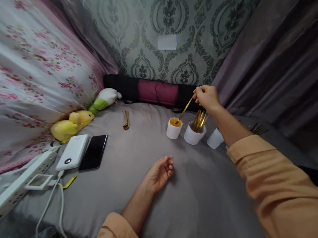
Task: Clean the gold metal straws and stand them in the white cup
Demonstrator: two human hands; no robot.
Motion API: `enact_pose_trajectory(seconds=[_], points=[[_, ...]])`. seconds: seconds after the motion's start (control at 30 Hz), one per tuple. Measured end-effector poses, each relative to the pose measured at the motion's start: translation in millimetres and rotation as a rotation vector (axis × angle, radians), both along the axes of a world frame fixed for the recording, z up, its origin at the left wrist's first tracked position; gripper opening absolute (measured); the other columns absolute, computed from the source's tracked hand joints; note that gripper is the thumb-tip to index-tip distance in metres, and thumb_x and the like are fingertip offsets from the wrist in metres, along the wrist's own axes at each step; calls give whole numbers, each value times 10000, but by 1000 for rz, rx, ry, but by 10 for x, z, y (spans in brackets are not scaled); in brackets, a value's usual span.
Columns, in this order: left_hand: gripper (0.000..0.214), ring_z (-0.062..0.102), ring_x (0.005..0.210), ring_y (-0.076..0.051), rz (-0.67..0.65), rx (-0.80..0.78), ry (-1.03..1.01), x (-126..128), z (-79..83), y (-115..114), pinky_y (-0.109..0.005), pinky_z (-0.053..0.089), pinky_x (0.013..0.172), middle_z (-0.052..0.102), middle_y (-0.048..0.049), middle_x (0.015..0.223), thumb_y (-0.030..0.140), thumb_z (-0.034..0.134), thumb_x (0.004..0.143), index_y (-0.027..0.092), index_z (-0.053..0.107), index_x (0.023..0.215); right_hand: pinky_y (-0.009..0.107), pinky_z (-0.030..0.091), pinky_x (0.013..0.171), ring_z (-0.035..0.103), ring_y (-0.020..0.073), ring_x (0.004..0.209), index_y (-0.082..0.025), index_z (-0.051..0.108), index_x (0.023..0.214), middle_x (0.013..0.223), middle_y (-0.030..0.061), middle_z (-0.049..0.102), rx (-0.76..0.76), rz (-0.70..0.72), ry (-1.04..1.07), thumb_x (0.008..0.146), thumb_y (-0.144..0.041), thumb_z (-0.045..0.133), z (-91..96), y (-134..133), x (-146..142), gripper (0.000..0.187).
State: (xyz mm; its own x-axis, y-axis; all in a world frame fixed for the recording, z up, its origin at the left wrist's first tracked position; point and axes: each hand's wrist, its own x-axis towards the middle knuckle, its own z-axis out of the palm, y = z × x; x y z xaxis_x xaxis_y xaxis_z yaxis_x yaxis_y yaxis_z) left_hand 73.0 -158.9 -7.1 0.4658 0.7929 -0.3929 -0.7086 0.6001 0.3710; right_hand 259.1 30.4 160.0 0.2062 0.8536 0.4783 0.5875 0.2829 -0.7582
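My right hand (207, 97) pinches the upper end of a long gold piece of cutlery (185, 109). Its head points down at the mouth of a white cup (173, 131) with a yellow inside; whether it is a fork or a spoon is hard to make out. Right beside stands a wider white cup (193, 137) holding several gold utensils (200, 120) upright. A third white container (215, 138) is partly hidden behind my right forearm. My left hand (159, 173) rests on the grey sheet, palm turned up, fingers loosely curled and nothing in them.
Several thin gold utensils (126, 120) lie farther back on the sheet. To the left are a black phone (93, 153), a white power bank (73, 151), a power strip (17, 184) with cables, and plush toys (72, 125). A black and maroon roll (157, 92) lies along the wall.
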Motion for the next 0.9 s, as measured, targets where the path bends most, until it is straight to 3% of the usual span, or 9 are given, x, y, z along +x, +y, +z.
enact_pose_trajectory(seconds=[0.73,0.9], points=[[156,494,585,-56,-3,-8,-1,1,0,16,-168,373,521,557,-36,730,204,541,774,102,585,884,162,406,458,526,65,437,-132,619,779,656,34,644,-194,144,-220,809,-245,426,-498,44,-252,225],[160,496,588,-58,-7,-1,-8,6,-9,21,-169,371,519,558,-37,734,209,541,774,103,585,886,154,391,461,520,58,433,-127,614,781,658,33,643,-219,167,-239,815,-239,418,-527,-4,-281,228]])
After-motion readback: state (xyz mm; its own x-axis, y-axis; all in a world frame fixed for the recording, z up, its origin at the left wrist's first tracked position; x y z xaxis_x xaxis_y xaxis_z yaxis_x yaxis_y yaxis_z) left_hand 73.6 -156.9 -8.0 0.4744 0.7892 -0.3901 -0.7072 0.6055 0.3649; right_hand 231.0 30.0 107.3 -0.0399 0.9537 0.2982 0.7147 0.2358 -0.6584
